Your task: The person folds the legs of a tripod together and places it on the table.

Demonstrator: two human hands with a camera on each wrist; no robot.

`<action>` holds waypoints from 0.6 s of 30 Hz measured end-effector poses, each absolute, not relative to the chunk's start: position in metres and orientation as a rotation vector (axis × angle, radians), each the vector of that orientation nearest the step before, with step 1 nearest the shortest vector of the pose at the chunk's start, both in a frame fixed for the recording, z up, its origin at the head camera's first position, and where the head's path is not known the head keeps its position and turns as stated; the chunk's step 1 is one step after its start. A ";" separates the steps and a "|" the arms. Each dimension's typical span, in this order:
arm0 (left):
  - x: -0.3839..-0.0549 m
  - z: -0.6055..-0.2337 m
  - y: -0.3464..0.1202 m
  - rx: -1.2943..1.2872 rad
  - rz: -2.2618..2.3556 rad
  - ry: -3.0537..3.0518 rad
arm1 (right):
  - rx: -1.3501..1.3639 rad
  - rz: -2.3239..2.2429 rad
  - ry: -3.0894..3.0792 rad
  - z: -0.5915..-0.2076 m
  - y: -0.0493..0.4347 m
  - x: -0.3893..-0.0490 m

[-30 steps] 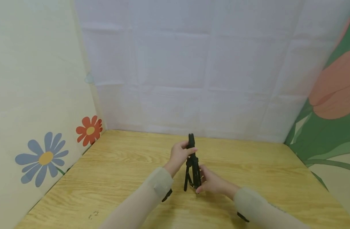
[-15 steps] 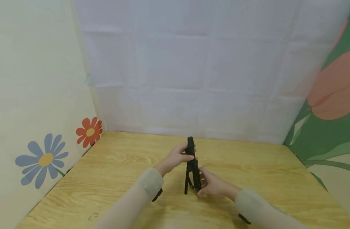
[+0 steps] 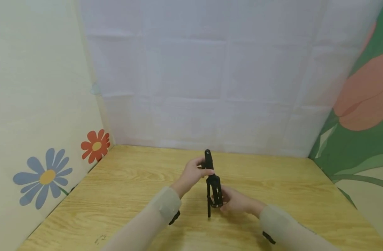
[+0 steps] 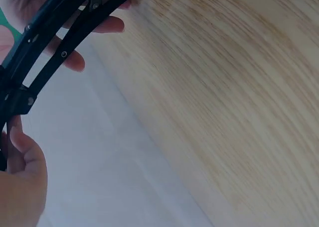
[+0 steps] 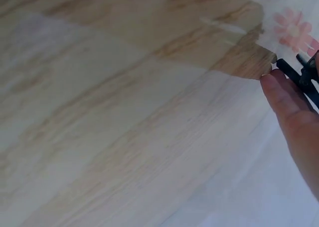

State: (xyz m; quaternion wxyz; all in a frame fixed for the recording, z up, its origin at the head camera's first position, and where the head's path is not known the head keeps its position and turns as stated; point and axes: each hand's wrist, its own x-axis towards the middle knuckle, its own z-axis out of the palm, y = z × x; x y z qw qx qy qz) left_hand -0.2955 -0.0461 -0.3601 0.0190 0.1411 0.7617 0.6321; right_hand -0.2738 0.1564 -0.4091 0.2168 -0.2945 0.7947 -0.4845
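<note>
A small black tripod [image 3: 215, 188] stands between my two hands, its head leaning slightly left and its legs pointing down near the table. My left hand [image 3: 191, 175] grips the upper part, thumb across the front and fingers behind. Around the lower ends of the legs is my right hand [image 3: 238, 201], thumb low in front and fingers partly hidden behind. In the left wrist view, one tripod leg [image 4: 64, 54] spreads away from the others, with the right fingers [image 4: 110, 25] behind it. The right wrist view catches only leg ends beside the right hand [image 5: 299, 125].
The wood-grain table [image 3: 141, 174] extends around the hands, with a small dark mark [image 3: 100, 239] at its front left. A creased white sheet [image 3: 185, 80] hangs behind it. Flower-patterned panels [image 3: 47, 104] stand at the sides.
The tripod has turned, so its flat head and the legs' broad side now face the camera. My left hand has shifted down and slightly left overall; the right stays by the legs.
</note>
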 end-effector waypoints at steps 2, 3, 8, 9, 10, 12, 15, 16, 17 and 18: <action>-0.294 -0.360 -0.045 0.397 1.981 2.394 | -0.807 -1.339 2.228 -0.409 0.157 -0.273; -0.294 -0.360 -0.043 0.382 1.988 2.405 | -0.804 -1.337 2.243 -0.408 0.157 -0.272; -0.288 -0.356 -0.037 0.354 1.987 2.476 | -0.784 -1.382 2.230 -0.406 0.157 -0.269; -0.287 -0.355 -0.035 0.345 1.982 2.496 | -0.780 -1.402 2.206 -0.405 0.157 -0.268; -0.286 -0.355 -0.033 0.332 1.978 2.518 | -0.774 -1.423 2.183 -0.404 0.157 -0.267; -0.284 -0.353 -0.031 0.284 1.969 2.562 | -0.746 -1.462 2.139 -0.402 0.156 -0.265; -0.282 -0.352 -0.027 0.215 1.970 2.601 | -0.707 -1.466 2.155 -0.399 0.151 -0.262; -0.282 -0.352 -0.026 0.195 1.975 2.605 | -0.692 -1.453 2.183 -0.399 0.150 -0.260; -0.282 -0.353 -0.025 0.180 1.978 2.609 | -0.680 -1.441 2.208 -0.399 0.148 -0.260; -0.282 -0.353 -0.024 0.168 1.980 2.614 | -0.671 -1.427 2.239 -0.399 0.146 -0.259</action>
